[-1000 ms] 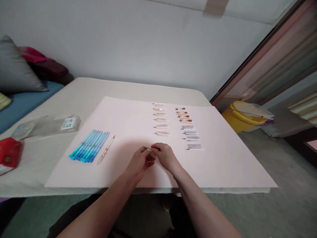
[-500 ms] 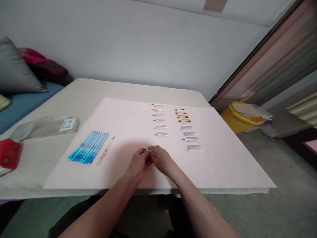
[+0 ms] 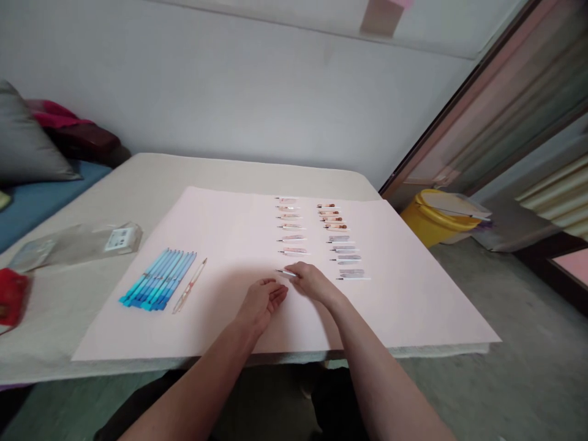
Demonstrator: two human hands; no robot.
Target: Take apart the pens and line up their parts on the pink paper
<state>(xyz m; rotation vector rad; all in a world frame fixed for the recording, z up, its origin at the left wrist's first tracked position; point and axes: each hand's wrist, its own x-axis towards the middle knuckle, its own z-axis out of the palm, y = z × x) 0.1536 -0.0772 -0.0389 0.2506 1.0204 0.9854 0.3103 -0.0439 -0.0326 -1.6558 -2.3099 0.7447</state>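
My right hand point(image 3: 310, 279) has pulled away, pinching a pen refill point(image 3: 286, 272); my left hand point(image 3: 260, 302), fingers loose, looks empty: two-handed work seems done.

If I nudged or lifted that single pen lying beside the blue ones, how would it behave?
The lone pen would probably roll if pushed sideways, since its barrel looks rounded and the pale pink sheet beneath looks flat. Being so slim, it is likely light. Its straight body suggests it would stay stiff when lifted.
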